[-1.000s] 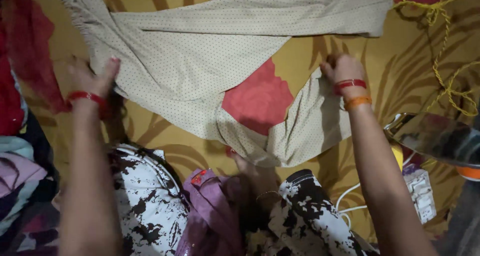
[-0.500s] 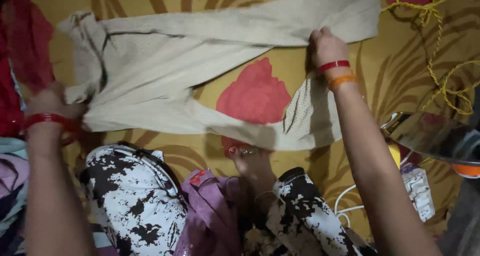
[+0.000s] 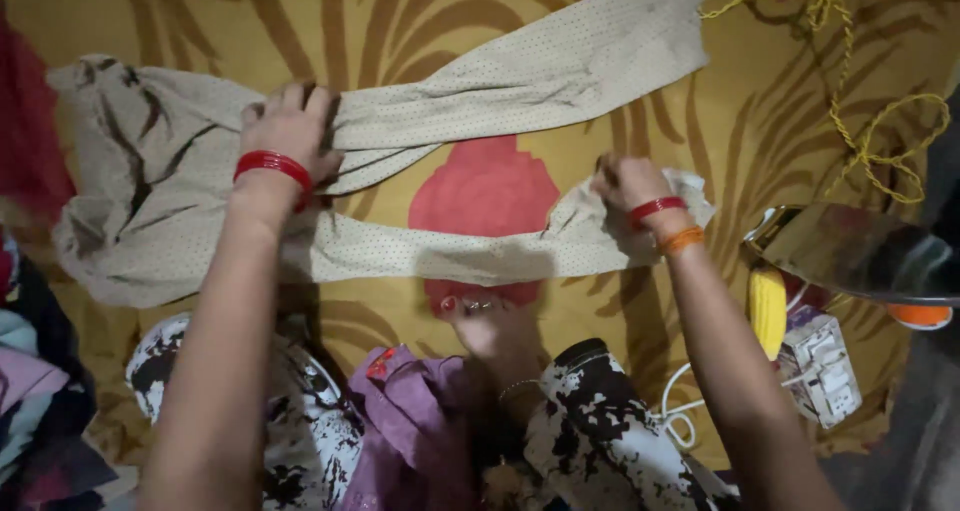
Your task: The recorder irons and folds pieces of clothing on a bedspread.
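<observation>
Since half a second earlier, the left hand (image 3: 290,131) had travelled from the cloth's left edge inward to its middle, and the right hand (image 3: 630,183) had dropped from the upper leg to the lower one. Beige dotted cotton trousers (image 3: 150,201) lay spread on the mustard-yellow floor mat with brown stripes and a red patch (image 3: 485,186), waist bunched at left, both legs running right. Left hand lay palm-down where the legs fork, fingers curled and pressing the fabric. Right hand's fingers were closed, pinching the hem of the lower leg. Person's foot with red-painted toenails (image 3: 480,321) rested just below that leg. Yellow cord (image 3: 860,141) lay at upper right; a white switch box (image 3: 820,366) sat near the right forearm.
</observation>
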